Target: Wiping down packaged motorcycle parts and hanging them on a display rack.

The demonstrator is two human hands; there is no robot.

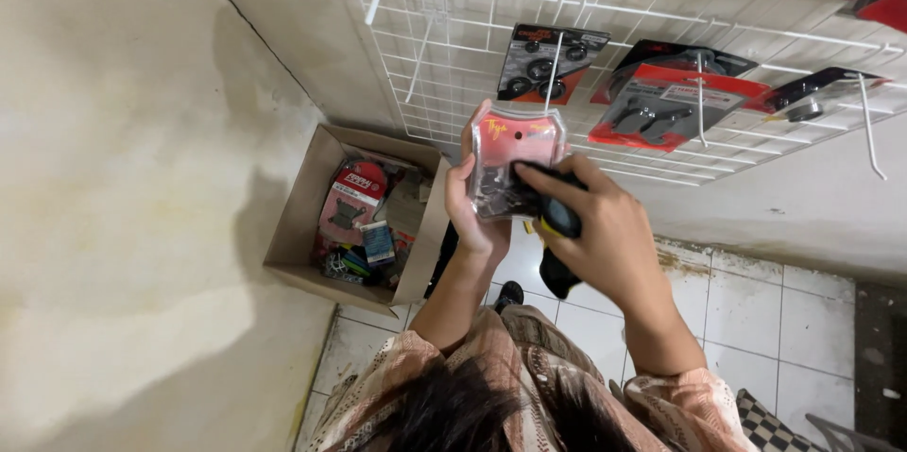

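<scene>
While both hands work at chest height, left hand (475,216) has its grip closed around a clear plastic blister pack with red card backing (515,161) | right hand (605,230) clasps a black handheld device (557,216) against the pack | white wire display grid (453,27) just behind | open cardboard box of packaged parts (354,218) on the floor, left.

Stained cream wall (123,178), white wire grid rack (453,36), white tiled floor (756,320).

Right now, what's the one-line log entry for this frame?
left hand: holds clear blister pack | right hand: grips black handheld device against pack | nearby: white wire rack, cardboard box
</scene>
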